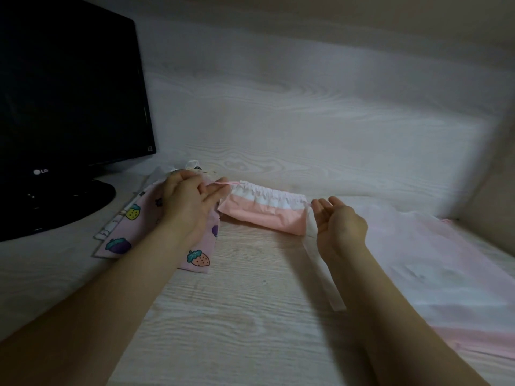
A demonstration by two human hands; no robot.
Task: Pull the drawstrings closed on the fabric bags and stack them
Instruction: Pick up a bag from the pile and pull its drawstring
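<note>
A pink and white drawstring bag (263, 211) lies across the middle of the desk, its white top band gathered into pleats. My left hand (189, 201) pinches the pink drawstring (223, 185) at the bag's left end. At the bag's right end, my right hand (338, 225) is held palm up with relaxed fingers, and a white cord (323, 263) runs down under it. I cannot tell whether the right hand holds that cord. A pink bag with a strawberry print (133, 240) lies flat under my left forearm, on top of other fabric.
A black monitor (69, 87) on its stand (55, 201) fills the left side. A pale pink and white fabric piece (434, 277) lies at the right. The wood-grain desk (237, 316) meets a light wall panel (278, 107) behind.
</note>
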